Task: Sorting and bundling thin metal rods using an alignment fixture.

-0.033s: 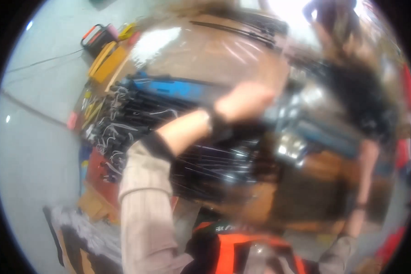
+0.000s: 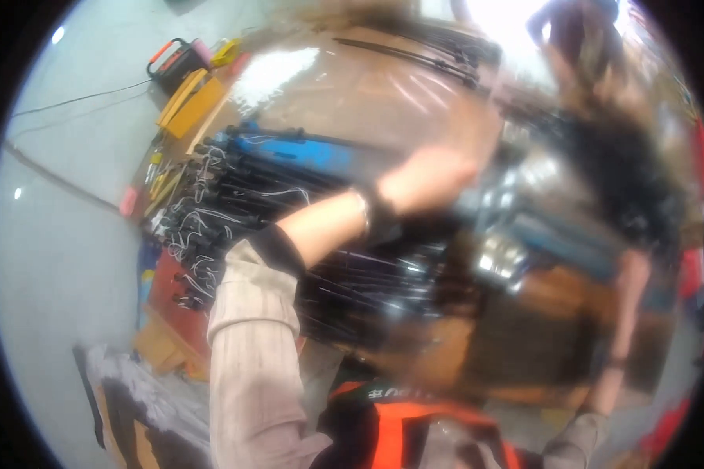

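Observation:
My left hand (image 2: 434, 173) reaches over the middle of the table, a black band and a bracelet on its wrist. Blur smears its fingers, so any hold is hidden. Beneath that forearm lie several long black rods (image 2: 246, 205) with white cords at their left ends. A flat blue piece (image 2: 293, 151) lies along their far side. On the right, my right hand (image 2: 633, 272) is stretched forward, also blurred, close to a greyish-blue long object (image 2: 563, 233). Shiny silver parts (image 2: 499, 259) sit between the two hands; their kind is not clear.
Brown tabletop (image 2: 336, 98) extends behind the rods, with more thin dark rods (image 2: 414, 53) at its far edge. An open box (image 2: 536, 332) with a dark inside stands near right. A blurred person (image 2: 583, 47) is at far right. Yellow holders (image 2: 188, 102) stand far left.
The whole view has shifted slightly, so things sit a little farther right in the picture. Both hands keep nearly the same places over the table.

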Available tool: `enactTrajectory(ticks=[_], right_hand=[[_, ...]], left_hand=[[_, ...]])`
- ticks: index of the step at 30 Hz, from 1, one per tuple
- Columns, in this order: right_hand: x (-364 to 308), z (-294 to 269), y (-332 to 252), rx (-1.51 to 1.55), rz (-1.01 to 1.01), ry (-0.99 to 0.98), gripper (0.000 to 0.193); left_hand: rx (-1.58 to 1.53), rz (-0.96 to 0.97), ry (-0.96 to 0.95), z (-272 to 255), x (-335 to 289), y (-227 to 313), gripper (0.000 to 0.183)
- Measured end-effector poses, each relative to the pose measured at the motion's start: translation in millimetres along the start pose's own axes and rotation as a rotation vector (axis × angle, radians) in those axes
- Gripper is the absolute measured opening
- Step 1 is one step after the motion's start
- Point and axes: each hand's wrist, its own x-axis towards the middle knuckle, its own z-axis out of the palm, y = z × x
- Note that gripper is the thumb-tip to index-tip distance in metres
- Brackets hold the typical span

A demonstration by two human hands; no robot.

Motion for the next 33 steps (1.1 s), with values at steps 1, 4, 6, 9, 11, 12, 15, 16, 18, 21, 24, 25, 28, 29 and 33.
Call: enactTrajectory(ticks=[1, 4, 6, 9, 11, 12, 15, 16, 18, 21, 24, 25, 28, 29, 33], right_hand=[[0, 3, 3, 0.016, -0.005, 0.012, 0.007], [-4, 10, -2, 0.003, 0.058, -0.07, 0.006], [-4, 21, 0, 0.008, 0.083, 0.0, 0.008], [-12, 22, 3, 0.009, 0.123, 0.013, 0.01], [-13, 22, 4, 0.027, 0.169, -0.016, 0.013], [-15, 19, 5, 0.016, 0.174, -0.018, 0.013], [-20, 5, -2, 0.006, 0.115, -0.035, 0.021], [-18, 4, -12, 0.047, 0.076, -0.01, 0.025], [14, 3, -78, 0.074, -0.004, 0.058, 0.031], [13, -19, -137, 0.081, -0.079, 0.078, 0.031], [-7, -18, -160, 0.161, -0.028, 0.051, 0.028], [-13, -14, -162, 0.247, 0.002, -0.002, 0.026], [-19, -20, -172, 0.329, 0.061, -0.056, 0.024], [-17, -20, -176, 0.341, 0.069, -0.053, 0.024], [-7, -13, -192, 0.395, 0.1, -0.009, 0.022]], left_hand=[[0.019, -0.02, -0.009, 2, 3, 3, 0.015], [0.056, -0.075, -0.019, 8, -1, -1, 0.019], [0.083, -0.106, -0.018, 10, -2, -1, 0.02], [-0.052, -0.061, 0.111, 23, 3, 7, 0.023], [-0.018, -0.029, 0.165, 24, -1, 4, 0.023], [0.007, 0.003, 0.211, 23, -3, 5, 0.023], [0.025, 0.046, 0.222, 19, 2, 7, 0.023], [0.029, 0.047, 0.197, 18, 3, 8, 0.023], [0.07, -0.029, 0.122, 15, -2, 8, 0.021], [0.057, -0.098, 0.096, 26, 7, 14, 0.019], [0.038, -0.125, 0.059, 28, 10, 16, 0.016], [0.055, -0.137, 0.05, 29, 10, 15, 0.017], [0.066, -0.132, 0.039, 30, 15, 17, 0.016], [0.076, -0.138, 0.043, 29, 14, 17, 0.013], [0.072, -0.13, 0.061, 27, 10, 16, 0.015]])
